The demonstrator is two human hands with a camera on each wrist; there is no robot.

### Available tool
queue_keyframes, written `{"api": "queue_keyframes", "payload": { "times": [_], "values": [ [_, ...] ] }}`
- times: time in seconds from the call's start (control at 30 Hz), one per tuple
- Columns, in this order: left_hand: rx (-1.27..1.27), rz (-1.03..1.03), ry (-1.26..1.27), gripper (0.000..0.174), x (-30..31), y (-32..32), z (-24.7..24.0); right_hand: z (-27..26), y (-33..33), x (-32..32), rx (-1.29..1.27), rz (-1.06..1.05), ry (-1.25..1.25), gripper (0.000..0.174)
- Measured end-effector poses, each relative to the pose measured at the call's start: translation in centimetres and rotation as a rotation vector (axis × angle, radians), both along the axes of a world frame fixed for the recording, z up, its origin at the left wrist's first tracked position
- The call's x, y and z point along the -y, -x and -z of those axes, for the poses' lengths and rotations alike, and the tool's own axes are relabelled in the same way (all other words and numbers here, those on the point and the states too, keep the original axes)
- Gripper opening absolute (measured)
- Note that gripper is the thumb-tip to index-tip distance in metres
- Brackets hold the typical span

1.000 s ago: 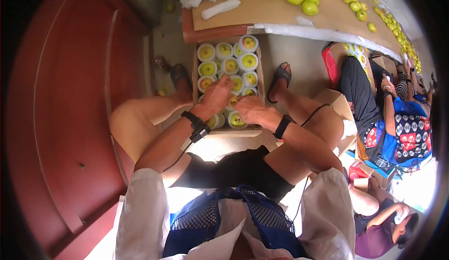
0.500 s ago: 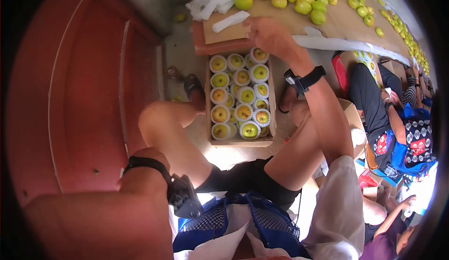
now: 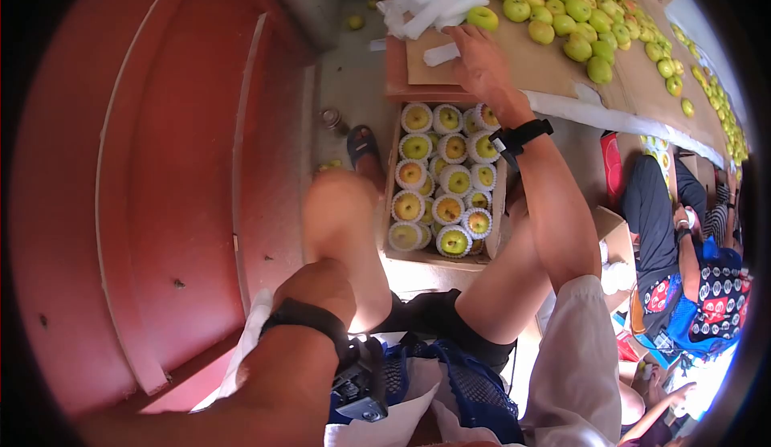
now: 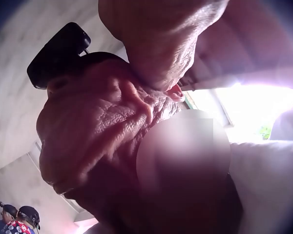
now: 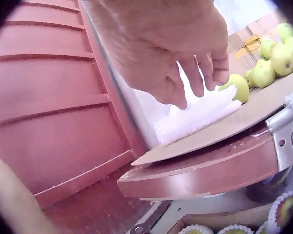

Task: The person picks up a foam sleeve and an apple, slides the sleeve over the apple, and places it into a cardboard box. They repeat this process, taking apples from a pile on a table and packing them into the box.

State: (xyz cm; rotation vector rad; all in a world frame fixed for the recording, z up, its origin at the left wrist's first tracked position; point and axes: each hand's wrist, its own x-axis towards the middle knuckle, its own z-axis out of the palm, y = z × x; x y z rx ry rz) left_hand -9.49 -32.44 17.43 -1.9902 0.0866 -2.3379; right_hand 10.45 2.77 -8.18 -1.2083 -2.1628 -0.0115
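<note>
My right hand (image 3: 483, 65) reaches over the near left corner of the cardboard-covered table. Its fingers are extended and slightly spread, pointing down at the white foam sleeves (image 5: 198, 114), with nothing gripped. A single foam sleeve (image 3: 439, 54) lies beside the fingers, a pile of sleeves (image 3: 422, 4) just beyond. One green apple (image 3: 482, 18) sits next to the pile. My left hand (image 3: 317, 286) is raised near my body, its fingers hidden in the head view. The left wrist view puts that hand (image 4: 161, 41) close to my head; I cannot tell how its fingers lie.
Between my legs stands a cardboard box (image 3: 438, 261) with apples in white foam nets. Many loose apples (image 3: 578, 17) cover the table. A red door (image 3: 177, 190) is at the left. Other people (image 3: 707, 286) sit at the right beside boxes.
Both hands were together over the boxed apples. The right hand has gone forward to the foam sleeves on the table; the left has drawn back and up towards my head. The head view has shifted.
</note>
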Motion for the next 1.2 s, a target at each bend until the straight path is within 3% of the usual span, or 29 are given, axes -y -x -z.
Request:
{"api": "queue_keyframes", "payload": {
  "times": [0.13, 0.33, 0.67, 0.87, 0.93, 1.03, 1.07, 1.2],
  "values": [
    [0.021, -0.013, 0.034, 0.017, -0.4, 1.0, 0.3, 0.3, 0.6, 0.2, 0.123, 0.077, 0.034, 0.039],
    [0.046, -0.033, 0.048, 0.017, -0.5, 1.8, 0.3, -0.8, 1.0, 0.6, 0.107, 0.168, 0.218, 0.029],
    [0.071, -0.116, 0.073, 0.018, 1.0, 3.2, 0.5, -4.3, -0.4, 5.2, -0.307, 0.146, 0.354, 0.039],
    [0.061, -0.163, 0.097, 0.019, 1.5, 2.6, 0.6, -4.6, -1.3, 6.7, -0.595, -0.017, 0.435, 0.039],
    [0.065, -0.171, 0.100, 0.019, 1.6, 2.7, 0.5, -4.8, -2.1, 6.9, -0.455, 0.074, 0.444, 0.039],
    [0.053, -0.187, 0.104, 0.020, 1.6, 2.6, 0.5, -5.3, -2.2, 7.8, -0.576, 0.058, 0.473, 0.038],
    [0.047, -0.194, 0.106, 0.020, 1.6, 2.6, 0.5, -6.0, -2.4, 8.1, -0.438, 0.103, 0.435, 0.037],
    [0.043, -0.195, 0.128, 0.021, 1.1, 2.2, 0.5, -5.1, -3.7, 7.9, -0.442, 0.119, 0.448, 0.036]
  ]
}}
